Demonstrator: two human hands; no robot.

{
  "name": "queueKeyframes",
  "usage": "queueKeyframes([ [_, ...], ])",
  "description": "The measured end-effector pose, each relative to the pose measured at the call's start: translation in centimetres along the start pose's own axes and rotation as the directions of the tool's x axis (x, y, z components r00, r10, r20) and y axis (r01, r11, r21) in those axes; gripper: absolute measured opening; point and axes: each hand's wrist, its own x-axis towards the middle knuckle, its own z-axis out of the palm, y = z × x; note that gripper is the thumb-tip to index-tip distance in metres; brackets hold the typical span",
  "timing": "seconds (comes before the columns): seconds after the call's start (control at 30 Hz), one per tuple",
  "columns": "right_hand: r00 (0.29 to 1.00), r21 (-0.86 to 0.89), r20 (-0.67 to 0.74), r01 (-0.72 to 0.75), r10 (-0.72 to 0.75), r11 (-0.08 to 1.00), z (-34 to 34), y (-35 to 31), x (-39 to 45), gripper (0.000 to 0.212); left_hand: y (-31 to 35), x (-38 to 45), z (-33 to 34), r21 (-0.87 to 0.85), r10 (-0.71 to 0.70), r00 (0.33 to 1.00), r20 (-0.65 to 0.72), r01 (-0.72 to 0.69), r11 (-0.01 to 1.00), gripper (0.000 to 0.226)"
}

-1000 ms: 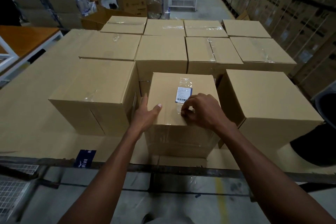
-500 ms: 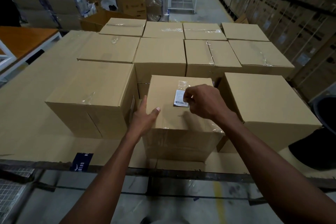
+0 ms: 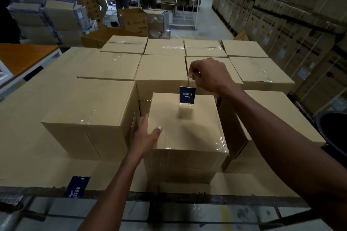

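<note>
Now the label (image 3: 187,94) is off the box (image 3: 187,137) — peel done, our right hand (image 3: 208,75) pinching it. Our left hand (image 3: 145,137) braces flat.

The plain brown cardboard box (image 3: 187,137) stands upright at 6 o'clock, its top flaps closed under clear tape. A small dark-blue label (image 3: 187,95) with white lettering hangs upright in the air over the box top's 12 o'clock edge.

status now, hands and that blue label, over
Left hand rests on the front box, left edge. Right hand pinches the label, held above the box. Neighbour boxes close either side, none blocking.
</note>
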Motion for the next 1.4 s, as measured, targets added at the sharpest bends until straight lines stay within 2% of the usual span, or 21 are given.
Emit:
queueKeyframes([
  [0.2,1.000,-0.023,-0.011,-0.015,0.014,1.000,-0.7,1.6,1.6,0.018,-0.3,0.3,-0.2,0.004,-0.004,1.000,0.009,0.004,1.000,0.077],
  [0.4,0.987,0.057,-0.139,-0.069,0.076,0.996,-2.5,1.9,2.7,0.016,0.0,0.3,-0.1,0.005,-0.018,1.000,-0.005,0.018,1.000,0.075],
  [0.6,0.982,0.131,-0.181,-0.035,0.058,0.991,-3.3,3.0,2.6,0.016,0.2,0.2,-0.4,0.008,-0.026,1.000,0.014,0.025,1.000,0.076],
  [0.7,0.977,0.203,-0.194,-0.049,0.089,0.978,-4.4,4.1,2.1,0.016,0.4,0.2,-0.4,0.060,-0.010,1.000,-0.007,0.011,0.998,0.080],
  [0.8,0.961,0.239,-0.237,-0.087,0.145,0.967,-6.4,5.5,0.8,0.014,0.9,-0.2,-0.5,0.198,0.078,0.991,-0.106,-0.056,0.979,0.084],
  [0.87,0.940,0.240,-0.278,-0.131,0.197,0.962,-7.8,6.7,-0.6,0.010,1.2,0.0,-0.5,0.273,0.165,0.980,-0.114,-0.129,0.953,0.079],
  [0.97,0.901,0.225,-0.319,-0.229,0.294,0.947,-9.7,8.8,-3.2,0.010,1.5,0.8,-0.1,0.325,0.201,0.978,-0.058,-0.172,0.930,0.072],
  [1.07,0.834,0.216,-0.356,-0.365,0.421,0.906,-11.4,11.3,-6.5,0.010,1.8,1.2,0.4,0.437,0.253,0.967,-0.005,-0.225,0.871,0.067],
  [1.17,0.771,0.201,-0.395,-0.457,0.499,0.866,-12.7,14.0,-10.0,0.011,2.2,1.5,0.6,0.530,0.279,0.960,-0.010,-0.231,0.816,0.063],
  [1.27,0.691,0.191,-0.414,-0.571,0.593,0.799,-14.1,17.5,-14.6,0.013,3.1,1.1,2.6,0.612,0.336,0.942,0.007,-0.270,0.743,0.056],
  [1.33,0.642,0.193,-0.428,-0.623,0.636,0.758,-15.0,19.8,-17.6,0.012,4.0,1.0,4.2,0.628,0.332,0.943,0.020,-0.270,0.730,0.050],
  [1.4,0.615,0.186,-0.439,-0.651,0.655,0.736,-15.9,22.1,-20.0,0.011,2.6,2.6,5.1,0.648,0.321,0.944,0.074,-0.290,0.704,0.056],
])
